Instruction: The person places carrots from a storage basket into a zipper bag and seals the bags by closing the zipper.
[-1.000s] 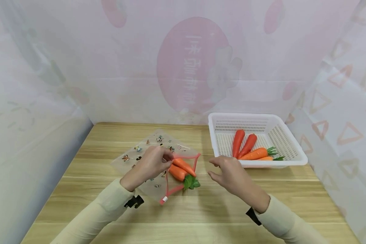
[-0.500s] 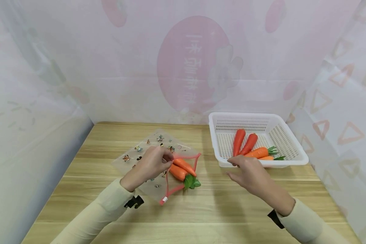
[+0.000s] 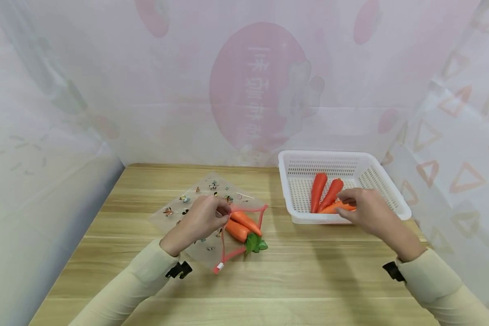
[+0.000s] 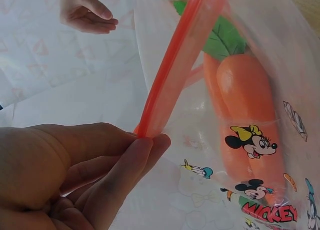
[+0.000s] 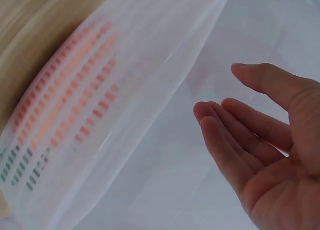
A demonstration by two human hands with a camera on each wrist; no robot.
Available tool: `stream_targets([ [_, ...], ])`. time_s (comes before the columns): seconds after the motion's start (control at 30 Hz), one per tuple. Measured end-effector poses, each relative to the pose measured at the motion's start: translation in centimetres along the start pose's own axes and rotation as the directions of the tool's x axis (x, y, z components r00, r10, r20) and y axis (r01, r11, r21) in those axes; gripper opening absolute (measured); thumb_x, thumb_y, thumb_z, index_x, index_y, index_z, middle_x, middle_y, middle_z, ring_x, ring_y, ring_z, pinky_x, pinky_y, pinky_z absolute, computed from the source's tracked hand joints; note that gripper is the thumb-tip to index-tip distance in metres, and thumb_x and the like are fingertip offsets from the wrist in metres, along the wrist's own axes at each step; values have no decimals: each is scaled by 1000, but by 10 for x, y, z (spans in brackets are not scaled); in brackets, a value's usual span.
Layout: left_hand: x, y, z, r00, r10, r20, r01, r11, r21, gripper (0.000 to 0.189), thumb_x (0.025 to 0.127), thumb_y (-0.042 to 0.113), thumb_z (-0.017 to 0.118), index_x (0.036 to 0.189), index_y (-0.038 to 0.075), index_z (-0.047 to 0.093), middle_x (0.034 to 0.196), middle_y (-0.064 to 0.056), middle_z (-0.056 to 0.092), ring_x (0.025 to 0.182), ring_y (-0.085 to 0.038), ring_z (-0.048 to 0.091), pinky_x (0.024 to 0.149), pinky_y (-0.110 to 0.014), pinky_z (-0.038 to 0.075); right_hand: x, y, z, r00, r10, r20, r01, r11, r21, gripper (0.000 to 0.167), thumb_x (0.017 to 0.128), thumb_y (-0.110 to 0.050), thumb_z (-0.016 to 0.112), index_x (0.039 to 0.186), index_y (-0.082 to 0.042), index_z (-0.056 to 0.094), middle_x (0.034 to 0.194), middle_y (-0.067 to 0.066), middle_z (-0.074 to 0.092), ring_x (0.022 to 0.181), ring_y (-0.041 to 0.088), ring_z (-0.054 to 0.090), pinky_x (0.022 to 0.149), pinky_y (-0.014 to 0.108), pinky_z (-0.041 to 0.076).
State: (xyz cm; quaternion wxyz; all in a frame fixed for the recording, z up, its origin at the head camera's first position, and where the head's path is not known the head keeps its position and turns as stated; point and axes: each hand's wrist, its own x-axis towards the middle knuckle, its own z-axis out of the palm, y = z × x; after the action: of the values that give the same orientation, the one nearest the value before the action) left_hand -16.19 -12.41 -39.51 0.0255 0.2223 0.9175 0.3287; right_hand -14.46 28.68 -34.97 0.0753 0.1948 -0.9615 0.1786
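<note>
since earlier, the right hand (image 3: 368, 209) is shifting rightward, fingers (image 5: 222, 145) parted above a slotted plastic basket (image 3: 315, 218); the left hand (image 3: 205, 217) is pinching a filmy bag (image 3: 220, 190), smooth carrots (image 3: 238, 231) lying inside, between both hands.

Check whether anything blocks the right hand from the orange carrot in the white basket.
From the side, the near wall of the white basket screens the orange carrot; the right wrist view shows it. The right hand appears to be above that wall, and nothing visible seems to block it from above.
</note>
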Motion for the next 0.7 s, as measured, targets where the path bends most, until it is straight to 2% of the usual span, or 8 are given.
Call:
stream_targets([
  [0.17,0,0,0,1000,-7,-1,7,1000,4,10,92,0,74,96,6,81,94,-5,81,85,-14,76,73,-30,64,8,40,-9,994,0,110,-1,1000,13,27,87,-10,84,111,2,78,104,16,80,91,31,79,83,48,65],
  [0.27,0,0,0,1000,-10,-1,10,1000,4,10,92,0,74,96,7,81,94,-5,81,85,-15,76,73,-30,64,12,63,-11,986,-12,165,11,1000,5,25,86,-8,85,108,1,79,103,14,81,92,30,79,83,46,65],
  [0.4,0,-1,0,1000,-11,1,11,1000,1,11,92,0,73,96,6,82,95,-6,81,85,-15,76,73,-30,64,17,85,-13,973,15,230,-14,1000,-6,23,85,-8,86,105,2,79,99,14,80,88,28,77,81,46,65],
  [0.53,0,-1,0,1000,-6,0,6,1000,5,11,93,1,73,98,5,82,95,-6,81,86,-15,77,74,-31,64,22,99,-14,951,49,307,-40,999,-33,24,85,-9,87,104,3,79,96,12,80,85,22,74,81,46,65],
  [0.7,0,-1,0,1000,-16,4,16,1000,-4,11,93,1,73,98,5,81,96,-6,81,86,-16,77,74,-31,64,29,111,-13,911,68,407,-45,997,-66,26,84,-12,88,104,2,79,97,11,79,86,21,72,82,47,64],
])
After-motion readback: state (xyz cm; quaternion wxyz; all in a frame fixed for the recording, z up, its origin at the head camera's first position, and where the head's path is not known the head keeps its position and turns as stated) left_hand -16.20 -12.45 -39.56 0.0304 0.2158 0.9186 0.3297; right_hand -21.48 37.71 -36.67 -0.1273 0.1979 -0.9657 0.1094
